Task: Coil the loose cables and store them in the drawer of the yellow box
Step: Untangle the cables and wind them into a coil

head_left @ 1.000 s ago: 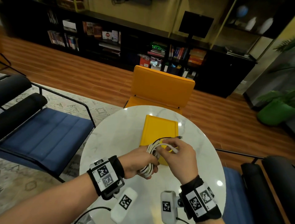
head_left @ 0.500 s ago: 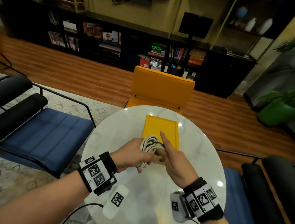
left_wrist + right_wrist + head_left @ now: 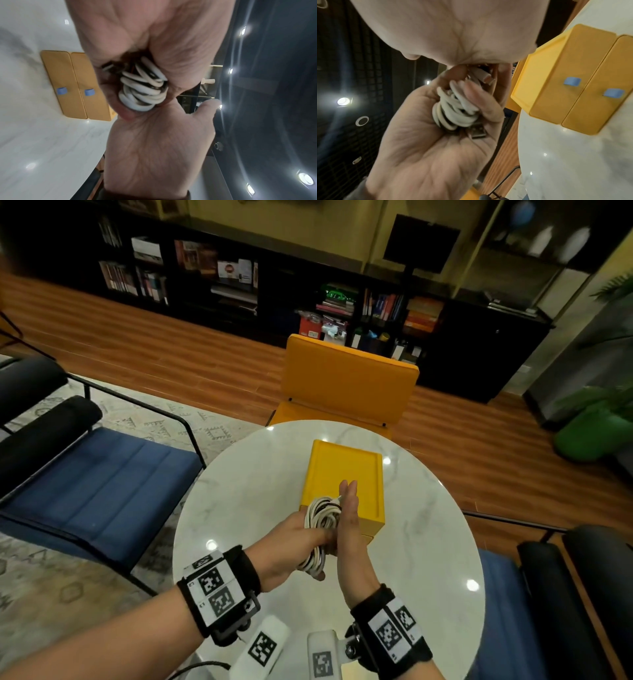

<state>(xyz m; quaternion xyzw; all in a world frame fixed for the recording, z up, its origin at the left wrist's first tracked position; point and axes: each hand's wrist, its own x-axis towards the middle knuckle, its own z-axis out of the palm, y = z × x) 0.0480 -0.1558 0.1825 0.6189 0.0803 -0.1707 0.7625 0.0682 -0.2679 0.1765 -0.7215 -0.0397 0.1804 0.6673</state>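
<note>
A coil of white cables (image 3: 320,520) with a dark strand in it sits in my left hand (image 3: 317,546), whose fingers curl round the loops (image 3: 453,111). My right hand (image 3: 347,501) stands on edge with straight fingers, its palm pressed flat against the right side of the coil (image 3: 144,88). A USB plug (image 3: 477,131) sticks out of the bundle. Just beyond the hands stands the yellow box (image 3: 342,470) on the round white marble table (image 3: 239,501). Its two drawer fronts (image 3: 583,86) with blue knobs (image 3: 62,91) face me and look shut.
A yellow chair (image 3: 349,381) stands behind the table. A blue chair with a black frame (image 3: 96,484) is at the left, another (image 3: 513,611) at the right. The table edge curves close on both sides. A green pot (image 3: 582,436) sits on the floor far right.
My right hand let go of the cable end it pinched and straightened, and now lies flat against the coil. Both hands moved slightly forward toward the box.
</note>
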